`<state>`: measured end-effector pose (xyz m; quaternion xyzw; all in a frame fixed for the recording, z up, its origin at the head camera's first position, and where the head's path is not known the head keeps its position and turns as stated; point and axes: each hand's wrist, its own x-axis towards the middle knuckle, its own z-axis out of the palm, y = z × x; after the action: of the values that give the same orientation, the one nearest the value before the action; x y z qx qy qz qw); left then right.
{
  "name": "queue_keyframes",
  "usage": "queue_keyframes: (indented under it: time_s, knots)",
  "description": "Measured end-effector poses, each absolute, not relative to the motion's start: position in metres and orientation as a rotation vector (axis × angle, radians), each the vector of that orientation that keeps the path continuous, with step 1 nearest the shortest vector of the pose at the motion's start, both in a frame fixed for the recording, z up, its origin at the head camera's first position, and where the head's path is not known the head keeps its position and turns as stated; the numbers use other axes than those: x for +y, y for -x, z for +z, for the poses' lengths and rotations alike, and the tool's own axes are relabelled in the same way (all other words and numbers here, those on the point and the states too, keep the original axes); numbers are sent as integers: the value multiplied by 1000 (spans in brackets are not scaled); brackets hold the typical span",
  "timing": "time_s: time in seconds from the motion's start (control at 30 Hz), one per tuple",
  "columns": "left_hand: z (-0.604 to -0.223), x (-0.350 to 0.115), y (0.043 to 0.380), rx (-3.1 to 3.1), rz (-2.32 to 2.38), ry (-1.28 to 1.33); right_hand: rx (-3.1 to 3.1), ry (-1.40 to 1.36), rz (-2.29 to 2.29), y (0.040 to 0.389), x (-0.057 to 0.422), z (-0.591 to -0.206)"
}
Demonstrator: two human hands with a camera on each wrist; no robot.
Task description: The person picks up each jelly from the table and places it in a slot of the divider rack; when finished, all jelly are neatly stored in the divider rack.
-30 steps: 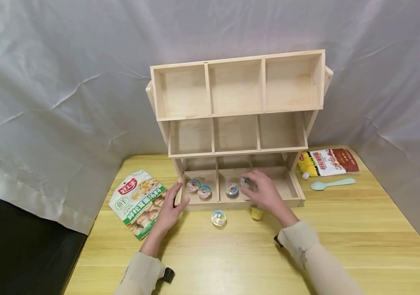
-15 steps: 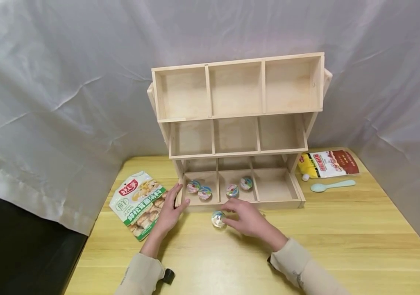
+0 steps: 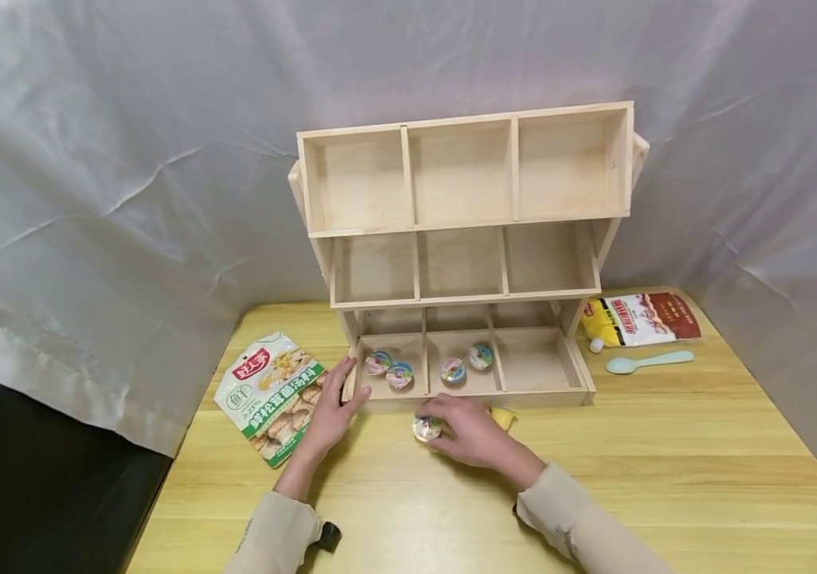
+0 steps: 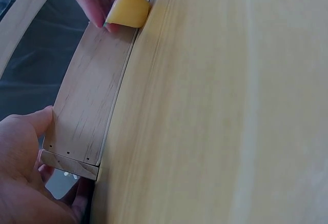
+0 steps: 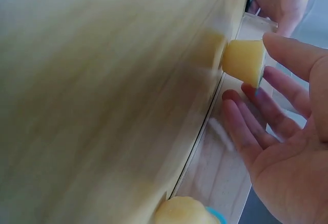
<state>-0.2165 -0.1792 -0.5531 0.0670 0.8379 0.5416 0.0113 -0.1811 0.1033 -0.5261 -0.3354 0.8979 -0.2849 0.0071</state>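
My right hand (image 3: 469,430) pinches a small jelly cup (image 3: 426,429) by its lid, in front of the rack. In the right wrist view this yellow cup (image 5: 243,61) lies tilted between thumb and fingertips. My left hand (image 3: 331,410) rests at the lower left corner of the wooden rack (image 3: 465,303), fingers along its side and thumb by the front board. Another yellow cup (image 3: 503,418) is partly hidden behind my right hand. Two jelly cups lie in the bottom left compartment, including one cup (image 3: 399,375); two more, including one cup (image 3: 481,356), lie in the bottom middle one.
A green and white food pouch (image 3: 269,396) lies left of the rack. To its right are a spouted pouch (image 3: 640,319) and a pale blue spoon (image 3: 650,362). Grey cloth (image 3: 128,159) hangs behind the wooden table (image 3: 638,478).
My right hand has let go of a jelly cup in the bottom middle compartment, then moved left and down to the cup on the table and taken hold of it. My left hand stays put.
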Motion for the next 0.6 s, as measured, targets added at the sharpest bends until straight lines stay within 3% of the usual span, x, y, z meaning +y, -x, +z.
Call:
queue_keyframes:
  time_s: [0.27,0.6]
  knots:
    - [-549,-176,215,2624,1707,-208,2779,1037,-909,184,96,-525]
    - [-506,-168,195,2600,1673,-216,2792,982,-867,185,95,-524]
